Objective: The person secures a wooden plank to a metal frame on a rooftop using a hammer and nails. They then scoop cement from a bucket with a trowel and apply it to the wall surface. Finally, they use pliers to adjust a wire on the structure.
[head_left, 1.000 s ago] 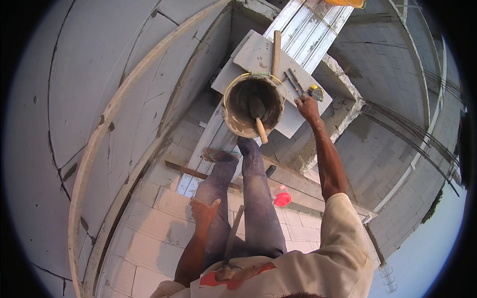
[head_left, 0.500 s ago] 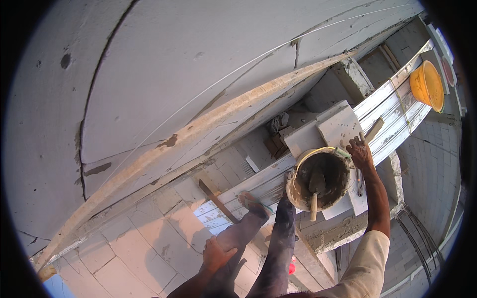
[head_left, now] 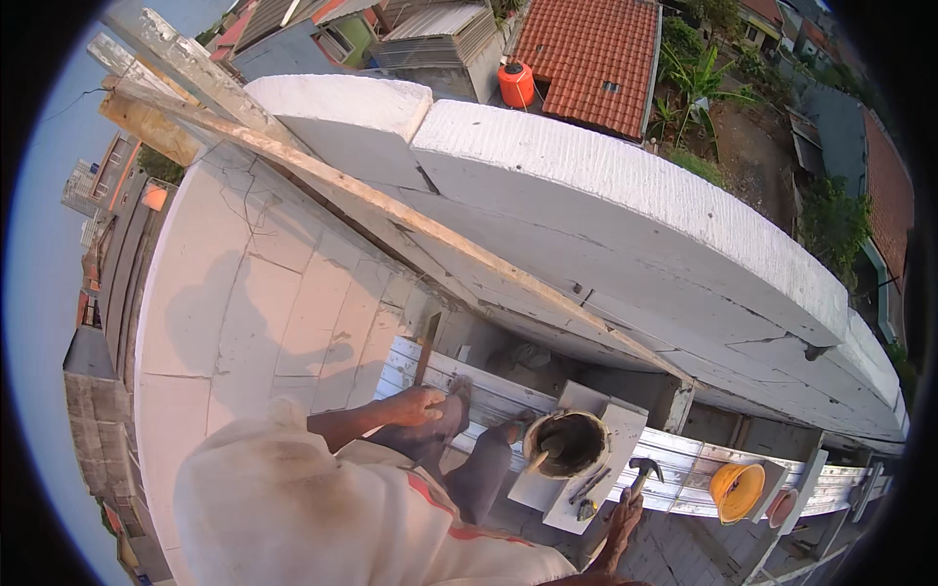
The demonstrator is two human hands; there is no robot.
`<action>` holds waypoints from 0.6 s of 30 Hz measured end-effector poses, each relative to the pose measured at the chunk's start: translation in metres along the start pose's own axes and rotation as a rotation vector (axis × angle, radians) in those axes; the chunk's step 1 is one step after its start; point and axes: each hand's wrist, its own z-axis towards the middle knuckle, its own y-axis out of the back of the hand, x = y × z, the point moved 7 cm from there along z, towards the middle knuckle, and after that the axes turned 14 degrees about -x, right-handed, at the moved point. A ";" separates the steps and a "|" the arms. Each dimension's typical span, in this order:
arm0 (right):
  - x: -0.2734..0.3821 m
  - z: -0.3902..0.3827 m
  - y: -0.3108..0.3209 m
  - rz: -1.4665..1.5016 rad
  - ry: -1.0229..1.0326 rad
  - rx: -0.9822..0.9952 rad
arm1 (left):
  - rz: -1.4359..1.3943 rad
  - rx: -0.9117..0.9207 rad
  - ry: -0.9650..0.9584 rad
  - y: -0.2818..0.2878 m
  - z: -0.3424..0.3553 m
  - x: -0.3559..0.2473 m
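The right hand [head_left: 622,520] is gripping a hammer [head_left: 641,474], at four o'clock from a bucket [head_left: 598,455] where a trowel [head_left: 538,461] is resting. At the hammer's ten o'clock, the left hand [head_left: 417,404] is hanging near a trousered leg [head_left: 427,441]; standing here, I can't tell whether its grip is closed.

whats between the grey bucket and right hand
Between the bucket and right hand, a dark tool and tape measure lie on the grey board, as the head view shows.
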 end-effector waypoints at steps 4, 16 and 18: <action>0.052 -0.087 -0.032 0.201 -0.217 0.092 | -0.269 -0.451 -0.170 0.125 -0.040 -0.089; 0.498 -0.250 -0.061 0.483 0.686 0.293 | 0.340 -1.399 -0.923 0.455 -0.144 -0.254; 0.550 -0.265 -0.057 0.421 0.814 0.292 | 0.737 -1.377 -0.842 0.476 -0.114 -0.272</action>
